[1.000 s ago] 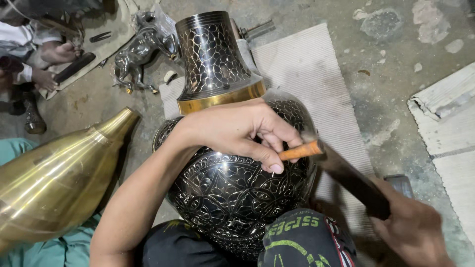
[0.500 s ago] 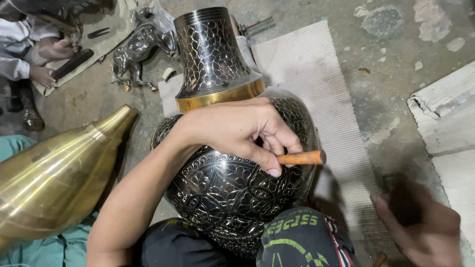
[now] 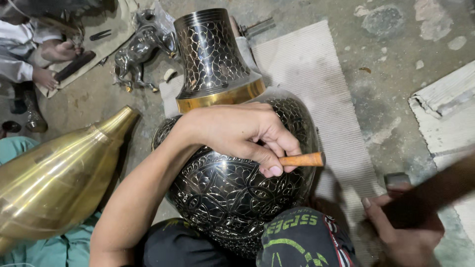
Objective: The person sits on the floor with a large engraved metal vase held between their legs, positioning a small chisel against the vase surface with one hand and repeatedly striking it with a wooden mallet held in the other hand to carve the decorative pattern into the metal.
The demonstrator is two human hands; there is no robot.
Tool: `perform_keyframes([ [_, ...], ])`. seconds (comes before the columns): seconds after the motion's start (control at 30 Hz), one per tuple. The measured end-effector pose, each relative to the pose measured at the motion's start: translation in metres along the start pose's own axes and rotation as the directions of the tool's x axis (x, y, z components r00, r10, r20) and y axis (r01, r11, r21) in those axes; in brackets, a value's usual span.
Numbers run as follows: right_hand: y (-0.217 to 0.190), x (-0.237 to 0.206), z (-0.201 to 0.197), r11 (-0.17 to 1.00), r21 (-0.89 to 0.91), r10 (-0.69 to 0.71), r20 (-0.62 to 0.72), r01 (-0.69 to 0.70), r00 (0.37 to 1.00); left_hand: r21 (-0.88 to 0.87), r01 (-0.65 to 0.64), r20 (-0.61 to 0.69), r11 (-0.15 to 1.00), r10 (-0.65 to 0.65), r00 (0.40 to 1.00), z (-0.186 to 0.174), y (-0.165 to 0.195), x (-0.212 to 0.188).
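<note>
A large black engraved metal vase (image 3: 222,193) with a brass band at its neck lies between my knees, neck pointing away. My left hand (image 3: 242,133) rests on the vase's belly and pinches a small wooden-handled chisel (image 3: 302,159) against the surface. My right hand (image 3: 403,230) is at the lower right, gripping the dark handle of a hammer (image 3: 435,190) drawn back to the right, blurred by motion.
A plain brass vase (image 3: 54,178) lies at my left. A pale woven mat (image 3: 316,84) covers the concrete floor under the work. A dark metal horse figure (image 3: 141,49) stands at the back left, near another person's feet (image 3: 54,54). A white slab (image 3: 445,113) lies right.
My right hand has pulled the hammer away from the chisel's end, down and to the right. My left hand holds the chisel in nearly the same spot on the vase.
</note>
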State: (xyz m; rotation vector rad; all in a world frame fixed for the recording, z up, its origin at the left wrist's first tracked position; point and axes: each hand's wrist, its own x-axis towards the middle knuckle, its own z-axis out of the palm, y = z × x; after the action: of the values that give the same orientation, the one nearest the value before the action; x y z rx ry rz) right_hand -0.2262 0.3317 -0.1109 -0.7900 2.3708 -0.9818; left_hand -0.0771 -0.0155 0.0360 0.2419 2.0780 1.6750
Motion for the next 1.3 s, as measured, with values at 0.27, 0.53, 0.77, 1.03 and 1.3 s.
perform_keyframes([
  [0.27,0.021,-0.001,-0.012,0.997,-0.073,-0.009,0.090,0.015,0.996,-0.036,-0.002,0.014,0.999,0.003,1.000,0.001,-0.004,-0.001],
  [0.53,0.047,0.020,-0.007,0.874,-0.465,0.073,0.418,0.144,0.905,-0.156,-0.008,-0.101,0.988,-0.008,0.995,0.007,-0.008,-0.003],
  [0.77,0.035,0.017,-0.012,0.972,-0.207,0.161,0.247,-0.111,0.956,-0.116,0.003,-0.063,0.993,-0.010,0.998,0.004,-0.008,-0.004],
  [1.03,0.020,0.020,-0.021,0.934,-0.354,0.051,0.274,0.052,0.960,-0.104,-0.009,-0.081,0.995,0.000,0.997,0.007,-0.008,-0.002],
  [1.3,0.040,0.014,-0.018,0.957,-0.289,0.074,0.201,-0.013,0.977,-0.093,-0.030,-0.083,0.995,0.022,0.996,0.006,-0.012,-0.002],
])
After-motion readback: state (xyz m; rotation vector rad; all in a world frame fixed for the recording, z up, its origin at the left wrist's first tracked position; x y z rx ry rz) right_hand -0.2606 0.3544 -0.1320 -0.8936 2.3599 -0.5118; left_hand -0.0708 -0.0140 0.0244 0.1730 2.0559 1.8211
